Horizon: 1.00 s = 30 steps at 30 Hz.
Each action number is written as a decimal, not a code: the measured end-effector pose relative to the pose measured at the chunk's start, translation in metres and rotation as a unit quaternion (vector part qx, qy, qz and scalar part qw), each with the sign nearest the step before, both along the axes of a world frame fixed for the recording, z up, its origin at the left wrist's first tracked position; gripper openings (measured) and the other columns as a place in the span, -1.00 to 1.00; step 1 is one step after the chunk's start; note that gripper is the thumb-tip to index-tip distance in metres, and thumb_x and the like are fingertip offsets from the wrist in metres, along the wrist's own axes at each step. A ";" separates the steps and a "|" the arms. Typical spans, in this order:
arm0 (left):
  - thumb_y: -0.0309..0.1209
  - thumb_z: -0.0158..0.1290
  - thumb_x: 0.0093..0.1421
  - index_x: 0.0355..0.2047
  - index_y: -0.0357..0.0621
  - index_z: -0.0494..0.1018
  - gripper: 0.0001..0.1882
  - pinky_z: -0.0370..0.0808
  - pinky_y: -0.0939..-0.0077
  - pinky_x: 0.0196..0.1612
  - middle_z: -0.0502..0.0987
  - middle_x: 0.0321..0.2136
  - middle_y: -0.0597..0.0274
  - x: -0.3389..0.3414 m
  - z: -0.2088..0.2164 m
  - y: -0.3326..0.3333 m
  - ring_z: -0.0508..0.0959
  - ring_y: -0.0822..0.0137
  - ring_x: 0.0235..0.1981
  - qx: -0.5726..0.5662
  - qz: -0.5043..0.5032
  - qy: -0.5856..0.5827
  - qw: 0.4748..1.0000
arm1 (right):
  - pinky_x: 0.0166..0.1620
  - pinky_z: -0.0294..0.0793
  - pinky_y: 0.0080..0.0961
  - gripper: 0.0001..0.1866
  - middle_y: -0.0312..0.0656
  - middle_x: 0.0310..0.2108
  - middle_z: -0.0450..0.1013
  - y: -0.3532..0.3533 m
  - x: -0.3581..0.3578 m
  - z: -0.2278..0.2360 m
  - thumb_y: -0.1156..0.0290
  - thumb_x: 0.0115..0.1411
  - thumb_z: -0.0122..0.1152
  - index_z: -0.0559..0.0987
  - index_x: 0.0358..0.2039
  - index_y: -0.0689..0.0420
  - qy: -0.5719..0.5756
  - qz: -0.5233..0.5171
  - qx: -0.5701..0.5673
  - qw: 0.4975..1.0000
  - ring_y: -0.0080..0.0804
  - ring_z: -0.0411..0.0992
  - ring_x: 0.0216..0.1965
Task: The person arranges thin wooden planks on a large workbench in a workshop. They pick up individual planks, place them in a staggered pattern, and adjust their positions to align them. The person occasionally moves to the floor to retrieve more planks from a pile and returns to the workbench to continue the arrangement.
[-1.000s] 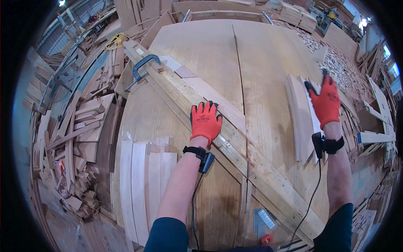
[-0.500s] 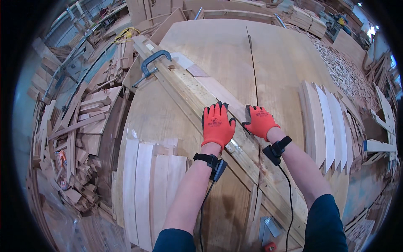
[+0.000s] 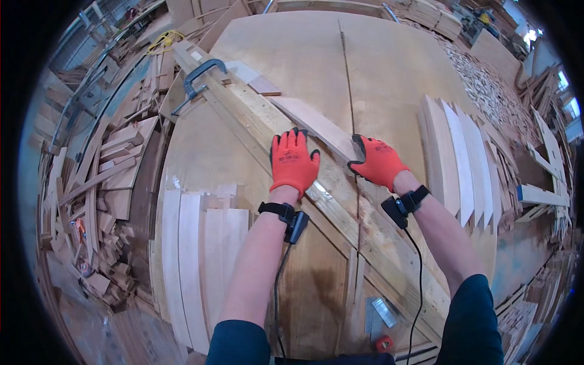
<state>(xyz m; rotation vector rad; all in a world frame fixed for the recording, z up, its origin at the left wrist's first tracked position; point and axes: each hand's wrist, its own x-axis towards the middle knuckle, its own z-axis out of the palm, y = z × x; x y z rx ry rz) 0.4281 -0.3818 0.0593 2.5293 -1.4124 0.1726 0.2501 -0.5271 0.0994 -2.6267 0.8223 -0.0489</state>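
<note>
My left hand (image 3: pixel 294 161), in a red glove with black fingertips, lies palm down with its fingers stretched out on a long wooden beam (image 3: pixel 243 118). The beam runs diagonally across the work table. My right hand (image 3: pixel 380 163), gloved the same way, is closed around the near end of a pale board (image 3: pixel 316 125), thumb on the beam side. This board lies at a slight angle along the beam's far side, its edge face showing. Just beyond its far end rests a small wood piece (image 3: pixel 263 86). A blue C-clamp (image 3: pixel 201 76) grips the beam's far end.
Curved pale boards are stacked at the left (image 3: pixel 188 243) and at the right (image 3: pixel 465 164) of the table (image 3: pixel 292 48). A metal square (image 3: pixel 383 311) and a red tape measure (image 3: pixel 384 344) lie near me. Scrap wood (image 3: pixel 103 201) is heaped at the left. Black cables hang from both wrists.
The pale board has shifted away from the beam and tilted in my right hand, showing its edge. My left hand stays flat on the beam. The whole view has shifted slightly.
</note>
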 end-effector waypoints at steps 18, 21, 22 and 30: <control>0.05 0.11 0.16 0.17 -0.16 0.38 -0.31 0.07 0.10 0.36 0.45 0.11 0.03 0.013 0.009 0.014 0.36 0.08 0.20 0.002 -0.042 0.091 0.995 | 0.29 0.30 -0.11 -0.21 0.05 0.34 0.20 -0.176 -0.286 0.126 -0.05 0.24 0.19 0.23 0.34 0.12 0.209 -0.392 -0.220 0.869 0.07 0.20 0.33; 0.05 0.12 0.15 0.18 -0.18 0.37 -0.28 0.03 0.06 0.38 0.44 0.14 0.02 0.004 0.011 0.005 0.33 0.07 0.23 -0.001 -0.058 0.093 0.994 | 0.31 0.27 -0.13 -0.21 0.02 0.36 0.18 -0.214 -0.333 0.083 -0.05 0.24 0.17 0.22 0.36 0.09 0.208 -0.413 -0.177 0.869 0.03 0.19 0.34; 0.05 0.12 0.15 0.18 -0.19 0.37 -0.28 0.03 0.05 0.38 0.43 0.14 0.01 0.004 0.009 0.008 0.33 0.06 0.23 0.000 -0.058 0.087 0.994 | 0.32 0.26 -0.13 -0.21 0.01 0.37 0.18 -0.224 -0.340 0.068 -0.06 0.24 0.17 0.22 0.37 0.08 0.199 -0.417 -0.166 0.872 0.02 0.19 0.35; 0.01 0.16 0.11 0.19 -0.19 0.37 -0.27 -0.03 0.01 0.41 0.39 0.21 -0.05 0.005 0.006 0.016 0.28 0.04 0.29 0.018 -0.060 0.072 0.995 | 0.30 0.30 -0.15 -0.26 -0.02 0.39 0.14 -0.280 -0.327 0.024 -0.03 0.28 0.08 0.20 0.38 0.03 0.218 -0.408 -0.108 0.880 -0.03 0.21 0.34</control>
